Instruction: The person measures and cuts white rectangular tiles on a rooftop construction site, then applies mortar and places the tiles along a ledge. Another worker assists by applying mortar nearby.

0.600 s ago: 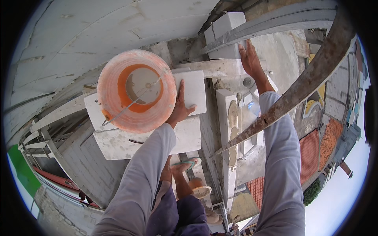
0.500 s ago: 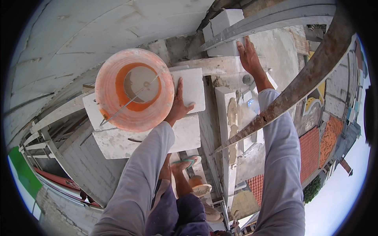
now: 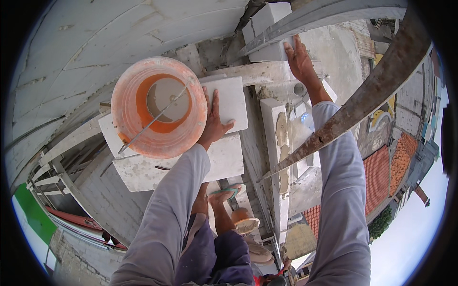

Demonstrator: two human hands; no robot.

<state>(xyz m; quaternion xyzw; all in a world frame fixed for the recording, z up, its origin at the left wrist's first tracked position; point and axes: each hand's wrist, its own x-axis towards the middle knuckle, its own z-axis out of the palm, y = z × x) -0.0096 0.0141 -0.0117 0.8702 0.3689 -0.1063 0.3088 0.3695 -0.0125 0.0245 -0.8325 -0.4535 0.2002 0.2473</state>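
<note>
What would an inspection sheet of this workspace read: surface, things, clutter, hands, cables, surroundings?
Surface: stained white block, dark curved piece against it.
Things: large orange bucket, pale residue inside; near white block beside it; far white block partly behind a grey beam.
Clutter: small orange container near a sandalled foot.
Hands: left hand open on the near white block; right hand open at the far white block.
Cables: nothing seen.
Surroundings: grey wall, tiled roof; rusty beam crosses before the right sleeve.

Head-worn fisheye, looking down, near both hands point(image 3: 214, 127) point(image 3: 301, 65)
</note>
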